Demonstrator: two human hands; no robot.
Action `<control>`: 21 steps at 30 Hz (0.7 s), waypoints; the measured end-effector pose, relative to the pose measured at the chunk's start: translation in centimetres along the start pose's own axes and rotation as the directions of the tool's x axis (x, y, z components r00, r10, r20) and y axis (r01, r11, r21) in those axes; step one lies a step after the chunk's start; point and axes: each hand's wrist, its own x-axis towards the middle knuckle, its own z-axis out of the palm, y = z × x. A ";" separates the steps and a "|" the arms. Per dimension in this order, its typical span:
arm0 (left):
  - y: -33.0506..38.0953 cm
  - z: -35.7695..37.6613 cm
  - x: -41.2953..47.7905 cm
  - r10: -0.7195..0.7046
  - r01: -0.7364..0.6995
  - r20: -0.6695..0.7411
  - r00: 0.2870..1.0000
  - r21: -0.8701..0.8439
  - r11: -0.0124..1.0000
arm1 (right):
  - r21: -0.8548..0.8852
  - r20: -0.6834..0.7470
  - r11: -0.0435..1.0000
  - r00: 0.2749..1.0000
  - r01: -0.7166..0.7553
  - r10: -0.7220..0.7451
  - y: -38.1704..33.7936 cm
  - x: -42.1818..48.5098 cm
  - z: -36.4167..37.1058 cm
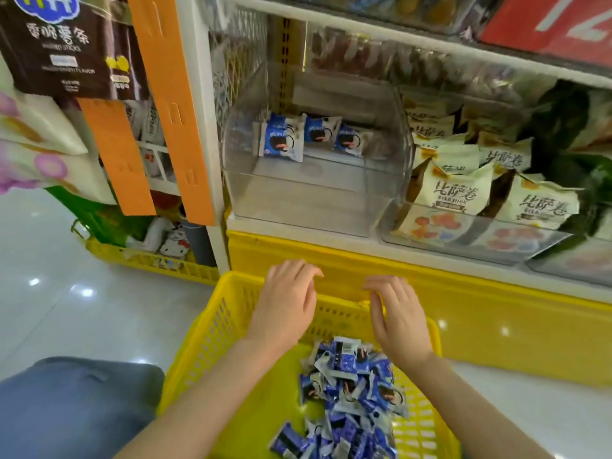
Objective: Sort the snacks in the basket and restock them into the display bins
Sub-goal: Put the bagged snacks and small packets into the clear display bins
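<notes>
A yellow plastic basket (pixel 212 323) sits on the floor in front of me, holding a heap of several small blue-and-white snack packets (pixel 351 392). My left hand (pixel 288 299) and my right hand (pixel 395 313) hover side by side over the basket's far rim, fingers relaxed and holding nothing. Above them on the shelf stands a clear display bin (pixel 298 207) with three of the same blue packets (pixel 319 134) at its back.
To the right, a second clear bin (pixel 430 240) is full of cream-coloured snack bags (pixel 457 190). A yellow shelf base (pixel 463 293) runs below the bins. Orange strips (pixel 172 104) hang at the left. Another yellow basket (pixel 149 260) stands on the tiled floor at the left.
</notes>
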 end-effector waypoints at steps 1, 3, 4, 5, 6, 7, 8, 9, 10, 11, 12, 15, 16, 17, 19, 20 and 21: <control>0.0 1.7 -1.3 -0.072 0.075 0.097 0.993 -0.030 0.997 | -0.001 0.054 0.998 0.996 -0.070 0.070 0.2 -1.8 1.2; -0.8 5.1 -3.8 -0.175 0.189 0.245 0.953 -0.035 0.981 | -0.063 0.262 0.964 0.928 -0.259 0.266 0.5 -5.3 4.0; -1.3 6.7 -5.0 -0.205 0.222 0.308 0.929 -0.020 0.975 | -0.130 0.386 0.928 0.844 -0.350 0.372 0.9 -6.8 5.3; -1.8 8.1 -5.9 -0.227 0.248 0.369 0.901 -0.010 0.969 | -0.219 0.485 0.882 0.737 -0.418 0.470 1.5 -8.3 6.5; -2.3 9.2 -6.5 -0.244 0.272 0.427 0.871 -0.005 0.962 | -0.304 0.554 0.838 0.631 -0.454 0.543 2.2 -9.7 7.4; -2.8 10.3 -7.0 -0.260 0.297 0.477 0.839 -0.003 0.955 | -0.361 0.600 0.804 0.542 -0.472 0.588 2.8 -10.9 8.0; -3.2 11.4 -7.2 -0.281 0.329 0.519 0.808 -0.001 0.944 | -0.389 0.633 0.778 0.471 -0.494 0.615 3.3 -12.0 8.2; -3.5 12.5 -7.4 -0.308 0.372 0.552 0.775 -0.005 0.928 | -0.392 0.658 0.754 0.412 -0.527 0.630 3.7 -12.8 8.3; -3.8 13.6 -7.5 -0.343 0.434 0.580 0.739 -0.020 0.901 | -0.382 0.683 0.727 0.356 -0.570 0.638 4.1 -13.5 8.3; -3.9 14.7 -7.5 -0.383 0.508 0.606 0.698 -0.042 0.860 | -0.366 0.704 0.697 0.307 -0.617 0.641 4.4 -14.0 8.2; -3.9 15.7 -7.6 -0.421 0.583 0.629 0.654 -0.064 0.810 | -0.348 0.715 0.669 0.275 -0.657 0.642 4.5 -14.4 8.2; -3.4 18.6 -7.8 -0.486 0.717 0.669 0.563 -0.102 0.690 | -0.293 0.721 0.603 0.243 -0.742 0.649 4.9 -14.6 8.1; -3.1 19.3 -7.8 -0.495 0.741 0.679 0.542 -0.110 0.662 | -0.282 0.727 0.598 0.239 -0.750 0.643 5.0 -14.6 8.1; -2.9 19.9 -7.8 -0.504 0.767 0.692 0.517 -0.113 0.632 | -0.284 0.734 0.603 0.236 -0.745 0.637 5.1 -14.7 8.2; -2.5 21.1 -7.4 -0.527 0.817 0.710 0.466 -0.118 0.564 | -0.336 0.714 0.624 0.242 -0.705 0.658 5.1 -14.9 8.3; -2.4 21.6 -7.3 -0.539 0.838 0.712 0.450 -0.129 0.530 | -0.377 0.691 0.632 0.249 -0.677 0.679 5.0 -15.0 8.4; -2.2 22.0 -7.1 -0.555 0.856 0.706 0.440 -0.142 0.497 | -0.409 0.673 0.636 0.254 -0.655 0.694 4.9 -15.2 8.5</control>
